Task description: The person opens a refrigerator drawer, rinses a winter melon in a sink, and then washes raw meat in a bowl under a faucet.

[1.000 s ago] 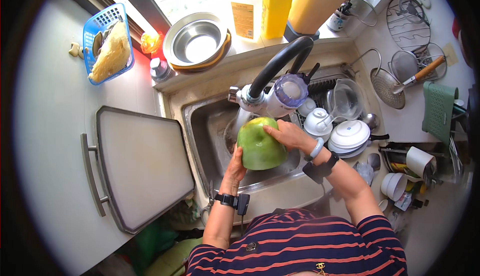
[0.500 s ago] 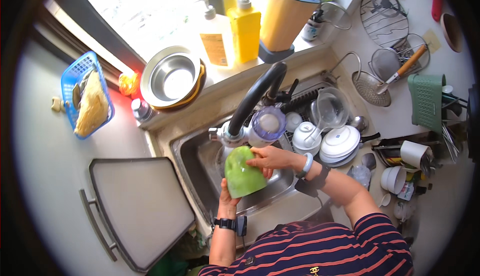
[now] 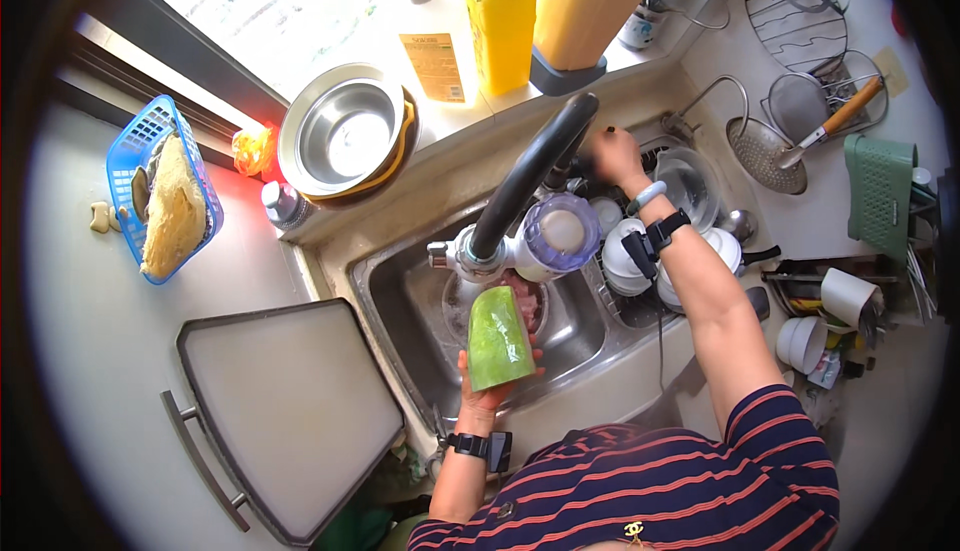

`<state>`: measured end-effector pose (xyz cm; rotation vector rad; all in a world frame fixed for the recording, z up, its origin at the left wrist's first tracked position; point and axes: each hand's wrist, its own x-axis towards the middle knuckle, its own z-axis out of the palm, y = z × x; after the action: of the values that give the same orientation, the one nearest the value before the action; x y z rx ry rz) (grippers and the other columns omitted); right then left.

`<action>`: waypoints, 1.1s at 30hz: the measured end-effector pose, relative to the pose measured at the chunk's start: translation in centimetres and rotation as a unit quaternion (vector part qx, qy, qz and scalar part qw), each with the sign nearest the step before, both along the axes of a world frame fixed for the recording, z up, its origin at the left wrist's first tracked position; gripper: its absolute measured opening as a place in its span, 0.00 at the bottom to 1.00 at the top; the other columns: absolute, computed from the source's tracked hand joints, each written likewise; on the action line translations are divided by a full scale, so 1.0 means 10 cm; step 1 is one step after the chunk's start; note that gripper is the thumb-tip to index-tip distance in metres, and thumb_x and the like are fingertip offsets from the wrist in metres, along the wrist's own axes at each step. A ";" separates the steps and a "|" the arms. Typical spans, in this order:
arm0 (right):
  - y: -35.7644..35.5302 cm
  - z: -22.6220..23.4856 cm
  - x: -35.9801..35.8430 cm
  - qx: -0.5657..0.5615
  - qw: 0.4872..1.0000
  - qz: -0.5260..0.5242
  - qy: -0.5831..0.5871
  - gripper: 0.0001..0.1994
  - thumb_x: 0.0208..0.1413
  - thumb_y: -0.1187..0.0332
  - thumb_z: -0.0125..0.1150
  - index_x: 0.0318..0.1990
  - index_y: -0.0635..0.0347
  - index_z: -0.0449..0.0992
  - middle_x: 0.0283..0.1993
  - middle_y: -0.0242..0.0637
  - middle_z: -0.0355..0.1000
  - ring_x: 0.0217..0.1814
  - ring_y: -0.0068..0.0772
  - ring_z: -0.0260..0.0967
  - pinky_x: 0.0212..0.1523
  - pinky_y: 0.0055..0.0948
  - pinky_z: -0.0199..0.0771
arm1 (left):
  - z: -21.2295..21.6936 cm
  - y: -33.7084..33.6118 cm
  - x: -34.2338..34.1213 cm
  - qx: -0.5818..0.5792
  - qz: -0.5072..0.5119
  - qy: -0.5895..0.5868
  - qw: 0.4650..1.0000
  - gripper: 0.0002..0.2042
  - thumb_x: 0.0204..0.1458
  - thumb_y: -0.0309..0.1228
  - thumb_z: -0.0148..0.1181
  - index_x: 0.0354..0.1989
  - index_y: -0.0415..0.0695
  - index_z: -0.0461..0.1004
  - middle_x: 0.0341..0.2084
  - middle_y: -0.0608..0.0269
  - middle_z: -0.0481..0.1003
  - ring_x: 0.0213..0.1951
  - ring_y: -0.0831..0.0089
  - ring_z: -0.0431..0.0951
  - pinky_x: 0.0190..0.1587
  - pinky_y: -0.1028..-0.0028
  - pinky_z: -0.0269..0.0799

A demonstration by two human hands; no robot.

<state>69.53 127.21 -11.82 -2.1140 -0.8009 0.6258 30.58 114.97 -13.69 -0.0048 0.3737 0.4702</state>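
My left hand [image 3: 490, 391] holds a cut chunk of green melon [image 3: 500, 336] from below, over the steel sink [image 3: 400, 321]. Its green skin looks wet and shiny. Behind it in the sink is a clear bowl [image 3: 458, 303] with pinkish pieces, partly covered by the chunk. My right hand [image 3: 615, 159] reaches past the black curved faucet [image 3: 530, 176] and closes on the tap lever [image 3: 610, 132], of which only a dark tip shows. A round clear and white filter unit [image 3: 560, 236] hangs from the faucet above the sink.
Right of the sink, a rack holds white bowls [image 3: 625, 261] and plates. Soap bottles [image 3: 500, 31], a knife block [image 3: 590, 16] and a steel bowl [image 3: 345, 141] line the sill. Left lie a blue basket [image 3: 205, 186] and a grey-edged board with a handle [image 3: 290, 411].
My right hand has let go of the melon and moved up and right to the tap lever. The left hand keeps the chunk, now turned more upright. The view has shifted slightly.
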 end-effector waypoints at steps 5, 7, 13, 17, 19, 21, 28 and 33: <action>-0.06 0.25 -0.18 -0.010 0.999 0.018 0.026 0.17 0.52 0.62 0.51 0.45 0.65 0.65 0.32 0.55 0.71 0.37 0.55 0.70 0.40 0.45 0.69 | 0.14 -0.14 0.10 -0.057 0.005 -0.038 0.998 0.45 0.37 0.60 0.57 0.61 0.46 0.52 0.52 0.40 0.60 0.48 0.44 0.68 0.47 0.44 0.64; -0.24 0.24 -0.25 0.014 0.994 0.020 -0.106 0.21 0.51 0.60 0.52 0.48 0.66 0.62 0.38 0.57 0.68 0.42 0.57 0.67 0.42 0.46 0.68 | 0.15 -0.22 0.15 -0.057 0.000 -0.026 0.998 0.42 0.40 0.58 0.56 0.60 0.46 0.53 0.52 0.40 0.60 0.48 0.44 0.67 0.46 0.44 0.65; -1.30 0.58 -0.85 0.048 0.944 0.326 0.034 0.25 0.45 0.65 0.59 0.52 0.62 0.63 0.48 0.49 0.64 0.48 0.43 0.66 0.46 0.35 0.67 | 0.29 -0.42 0.32 -0.043 -0.018 0.003 0.999 0.36 0.47 0.55 0.50 0.60 0.45 0.54 0.51 0.37 0.61 0.47 0.44 0.68 0.44 0.44 0.66; -1.96 0.82 -1.04 0.202 0.851 0.480 0.070 0.40 0.37 0.70 0.62 0.63 0.57 0.50 0.62 0.47 0.52 0.64 0.46 0.50 0.63 0.36 0.50 | 0.44 -0.57 0.53 -0.025 -0.068 0.026 0.997 0.35 0.48 0.55 0.48 0.59 0.44 0.54 0.50 0.35 0.61 0.45 0.42 0.68 0.40 0.46 0.70; -2.11 0.88 -0.95 0.225 0.848 0.478 0.030 0.42 0.35 0.69 0.61 0.62 0.58 0.49 0.62 0.49 0.52 0.64 0.46 0.50 0.63 0.37 0.49 | 0.58 -0.63 0.62 -0.012 -0.122 0.019 0.992 0.35 0.48 0.56 0.47 0.59 0.44 0.54 0.49 0.34 0.61 0.45 0.40 0.68 0.39 0.46 0.71; -2.24 0.93 -0.84 0.231 0.830 0.507 0.017 0.44 0.30 0.66 0.62 0.62 0.58 0.51 0.61 0.49 0.54 0.64 0.47 0.49 0.63 0.40 0.48 | 0.66 -0.74 0.72 0.032 -0.180 0.011 0.983 0.35 0.49 0.56 0.44 0.59 0.44 0.55 0.47 0.31 0.62 0.44 0.36 0.68 0.36 0.44 0.71; -2.92 1.03 -0.49 0.118 0.845 0.513 0.089 0.41 0.28 0.54 0.70 0.57 0.55 0.62 0.51 0.46 0.66 0.50 0.44 0.61 0.53 0.37 0.58 | 0.72 -1.03 0.91 0.023 -0.304 0.028 0.952 0.35 0.52 0.57 0.37 0.59 0.39 0.54 0.41 0.26 0.65 0.33 0.35 0.72 0.18 0.57 0.75; -3.46 0.92 -0.34 0.075 0.899 0.377 0.209 0.32 0.37 0.56 0.71 0.51 0.56 0.66 0.46 0.34 0.69 0.48 0.26 0.65 0.48 0.26 0.64 | 0.83 -1.32 1.12 0.100 -0.371 0.124 0.915 0.40 0.46 0.69 0.29 0.49 0.44 0.65 0.19 0.40 0.71 0.06 0.62 0.66 0.04 0.73 0.61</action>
<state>66.13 92.63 -2.63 -1.3968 -1.3609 1.3172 41.76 101.82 -5.43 0.3886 0.5405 -0.2538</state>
